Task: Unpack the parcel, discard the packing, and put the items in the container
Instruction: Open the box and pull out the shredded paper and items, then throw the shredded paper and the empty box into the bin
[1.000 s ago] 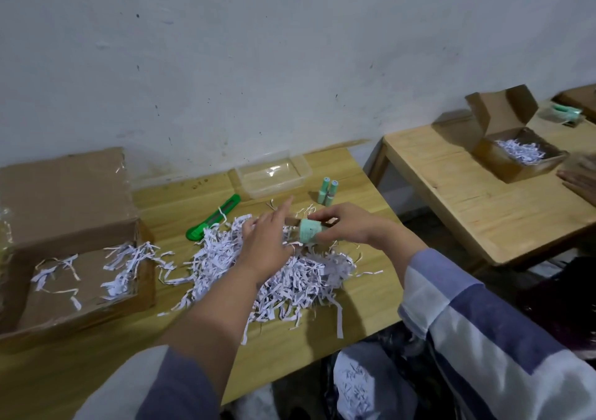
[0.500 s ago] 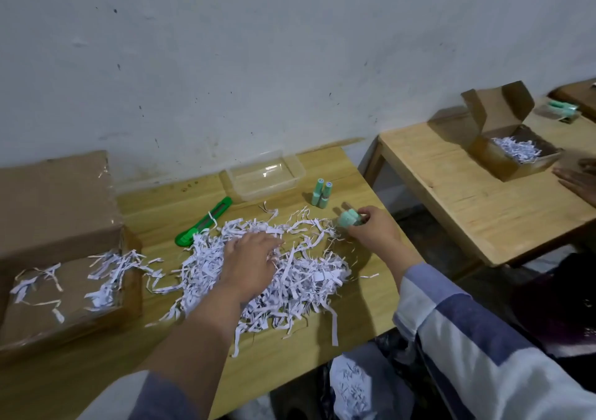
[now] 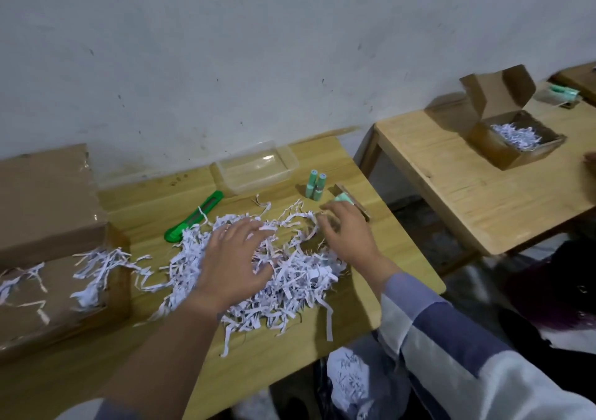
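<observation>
A heap of white shredded paper (image 3: 290,277) covers the middle of the wooden table (image 3: 322,335). My left hand (image 3: 233,258) lies flat on the heap with spread fingers. My right hand (image 3: 346,232) rests on the heap's right edge, fingers apart, holding nothing. Just beyond its fingertips lies a mint-green tube with a brown wrapper (image 3: 350,202). Two mint-green tubes (image 3: 316,184) stand upright behind it. A clear plastic container (image 3: 258,169) sits empty at the table's back edge. The opened cardboard parcel (image 3: 48,258) stands at the left with paper strips on it.
A green box cutter (image 3: 195,216) lies left of the heap. A second table (image 3: 483,187) at the right carries an open box of shredded paper (image 3: 516,139); another person's hand (image 3: 590,161) shows at the right edge. A bag with paper scraps (image 3: 351,384) is below the table.
My right hand carried a green tube to the right, set it down next to the two standing tubes and came back to the heap. My left hand settled flat on the paper.
</observation>
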`<control>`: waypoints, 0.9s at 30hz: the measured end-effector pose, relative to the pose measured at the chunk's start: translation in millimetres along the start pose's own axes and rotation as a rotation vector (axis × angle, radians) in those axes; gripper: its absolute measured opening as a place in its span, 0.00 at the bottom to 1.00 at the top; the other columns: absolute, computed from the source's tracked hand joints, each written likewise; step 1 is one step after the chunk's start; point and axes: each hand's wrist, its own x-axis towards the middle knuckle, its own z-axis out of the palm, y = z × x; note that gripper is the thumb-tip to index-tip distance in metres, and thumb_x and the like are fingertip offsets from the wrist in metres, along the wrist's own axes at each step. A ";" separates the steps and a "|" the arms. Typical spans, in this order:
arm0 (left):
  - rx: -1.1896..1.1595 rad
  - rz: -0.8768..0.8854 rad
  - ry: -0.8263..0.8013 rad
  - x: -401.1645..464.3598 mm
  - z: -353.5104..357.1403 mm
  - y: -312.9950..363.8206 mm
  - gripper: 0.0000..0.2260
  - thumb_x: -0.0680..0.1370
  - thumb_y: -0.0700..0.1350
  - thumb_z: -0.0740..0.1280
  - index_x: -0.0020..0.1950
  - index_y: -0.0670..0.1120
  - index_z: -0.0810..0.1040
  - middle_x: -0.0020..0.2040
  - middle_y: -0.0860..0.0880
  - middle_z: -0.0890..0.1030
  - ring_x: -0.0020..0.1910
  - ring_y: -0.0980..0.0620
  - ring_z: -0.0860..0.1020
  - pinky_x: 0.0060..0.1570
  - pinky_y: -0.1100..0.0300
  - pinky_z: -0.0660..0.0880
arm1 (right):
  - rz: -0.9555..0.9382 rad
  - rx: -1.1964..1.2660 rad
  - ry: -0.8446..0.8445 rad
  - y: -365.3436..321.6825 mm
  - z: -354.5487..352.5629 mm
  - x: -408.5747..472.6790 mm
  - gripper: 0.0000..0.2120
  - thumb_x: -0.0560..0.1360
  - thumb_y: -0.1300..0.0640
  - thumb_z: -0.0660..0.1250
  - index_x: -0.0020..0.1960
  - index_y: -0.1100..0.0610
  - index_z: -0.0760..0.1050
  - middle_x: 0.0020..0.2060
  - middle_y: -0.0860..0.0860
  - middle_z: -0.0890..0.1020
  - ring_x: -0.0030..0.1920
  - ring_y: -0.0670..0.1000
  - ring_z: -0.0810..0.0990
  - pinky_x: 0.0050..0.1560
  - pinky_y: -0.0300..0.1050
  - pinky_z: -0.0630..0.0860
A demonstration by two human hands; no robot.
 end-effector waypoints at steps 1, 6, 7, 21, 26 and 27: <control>0.048 -0.001 0.006 -2.6 -3.5 -3.2 0.26 0.73 0.65 0.60 0.71 0.61 0.66 0.74 0.53 0.65 0.75 0.51 0.58 0.74 0.46 0.46 | -0.043 -0.009 -0.098 -4.8 1.8 -8.8 0.21 0.77 0.43 0.59 0.66 0.52 0.71 0.66 0.53 0.73 0.68 0.54 0.68 0.67 0.50 0.65; 0.107 -0.201 -0.142 -26.2 -14.1 -31.3 0.45 0.62 0.82 0.47 0.75 0.65 0.48 0.79 0.54 0.41 0.77 0.44 0.40 0.71 0.39 0.38 | -0.047 -0.081 -0.444 -17.6 14.4 -37.8 0.37 0.72 0.29 0.52 0.76 0.41 0.45 0.78 0.52 0.44 0.77 0.56 0.40 0.74 0.58 0.41; 0.089 -0.232 -0.187 -32.8 -14.3 -36.6 0.47 0.60 0.83 0.48 0.75 0.65 0.44 0.78 0.54 0.37 0.77 0.43 0.39 0.71 0.39 0.38 | -0.070 -0.093 -0.460 -18.6 19.5 -43.4 0.39 0.71 0.28 0.52 0.76 0.41 0.41 0.78 0.52 0.41 0.76 0.57 0.37 0.73 0.60 0.39; -0.017 -0.117 -0.339 -30.6 1.1 -61.1 0.61 0.52 0.81 0.62 0.75 0.61 0.35 0.77 0.56 0.35 0.77 0.49 0.42 0.74 0.50 0.44 | -0.376 -0.433 -0.471 -37.9 71.6 13.6 0.54 0.60 0.25 0.59 0.72 0.39 0.29 0.76 0.51 0.35 0.76 0.62 0.45 0.72 0.66 0.50; -0.133 -0.204 -0.235 -24.7 6.3 -61.1 0.59 0.52 0.82 0.58 0.77 0.58 0.45 0.79 0.54 0.50 0.77 0.52 0.49 0.74 0.54 0.49 | -0.436 -0.377 -0.406 -46.5 79.9 24.1 0.46 0.57 0.31 0.50 0.73 0.46 0.58 0.76 0.49 0.58 0.69 0.58 0.59 0.63 0.56 0.60; -0.159 -0.214 -0.190 -25.6 9.2 -60.2 0.58 0.53 0.81 0.59 0.77 0.57 0.50 0.78 0.53 0.54 0.77 0.51 0.52 0.73 0.55 0.51 | -0.428 -0.307 -0.364 -45.9 80.3 19.2 0.43 0.59 0.33 0.52 0.73 0.48 0.60 0.74 0.49 0.63 0.67 0.57 0.62 0.62 0.55 0.62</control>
